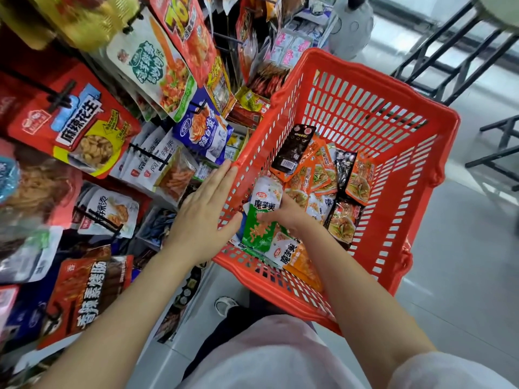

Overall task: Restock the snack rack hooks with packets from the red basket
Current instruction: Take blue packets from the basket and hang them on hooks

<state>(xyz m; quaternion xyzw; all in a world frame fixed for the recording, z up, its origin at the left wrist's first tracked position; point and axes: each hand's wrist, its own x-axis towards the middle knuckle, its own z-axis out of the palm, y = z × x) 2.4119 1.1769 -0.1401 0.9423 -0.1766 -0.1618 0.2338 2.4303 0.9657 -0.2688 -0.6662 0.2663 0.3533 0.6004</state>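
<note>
— Right hand [285, 213] is down inside the red basket [438, 141], fingers curled round a green and white packet [259, 220] near the basket's left wall, yes?

— Yes, it grips that packet partway up; the packet's lower end rests among the others. A second white and orange packet [292, 255] lies just beside the wrist, against the near wall.

— And the left hand [206, 211]?

— Flat, fingers straight and together, lying along the outside of the basket's left rim, with the thumb reaching toward the green packet. It holds nothing.

— What else is in the basket?

— Orange packets [317, 175] piled toward the middle, a black packet [293, 148] leaning on them, more orange ones at the right.

— The rack?

— Snack rack [92, 153] stands to the left, just beside the basket. Its black hooks [60, 95] carry hanging bags: a red peanut bag [81, 127], a blue bag [205, 127], white ones lower down.

— Beyond that?

— Grey floor [463, 262], and black metal legs [449, 68] at the upper right.
</note>
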